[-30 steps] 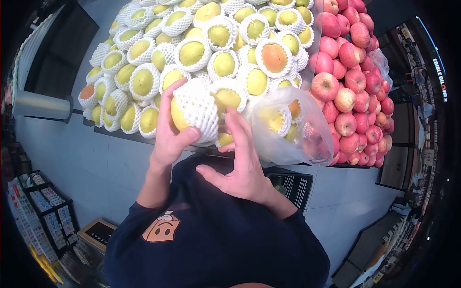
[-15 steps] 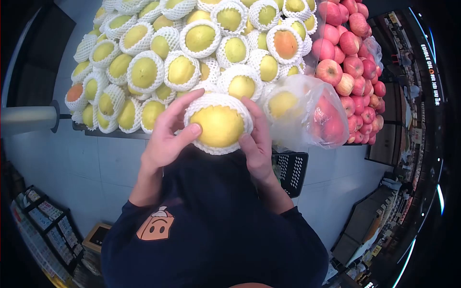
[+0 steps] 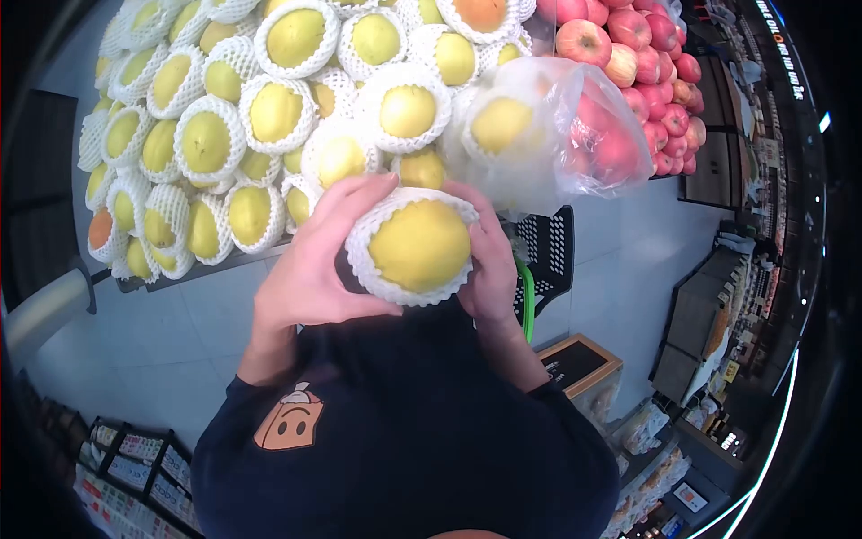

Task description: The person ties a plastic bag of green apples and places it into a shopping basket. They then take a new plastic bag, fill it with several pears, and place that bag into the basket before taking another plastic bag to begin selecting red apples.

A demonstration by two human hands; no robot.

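Observation:
Between my two hands, close in front of my chest, is a yellow papaya (image 3: 420,245) in a white foam net. My left hand (image 3: 310,256) wraps its left side, thumb along the lower edge of the net. On the right side, my right hand (image 3: 488,265) grips the net, its fingers partly hidden behind the fruit. Just beyond my hands lie rows of netted yellow-green papayas (image 3: 208,142). A clear plastic bag (image 3: 575,135) sits to the right on the display, with red apples and a yellow fruit showing through it.
Red apples (image 3: 646,81) are piled at the right behind a divider. A black basket (image 3: 549,247) with a green handle (image 3: 527,301) stands below the display's edge. At the left is a roll-like cylinder (image 3: 49,305). Shelves (image 3: 144,467) stand at the lower left.
My view has shifted, so the display sits higher and further left. The papaya has tilted in my hands, and my left thumb has moved off its face to the net's lower edge.

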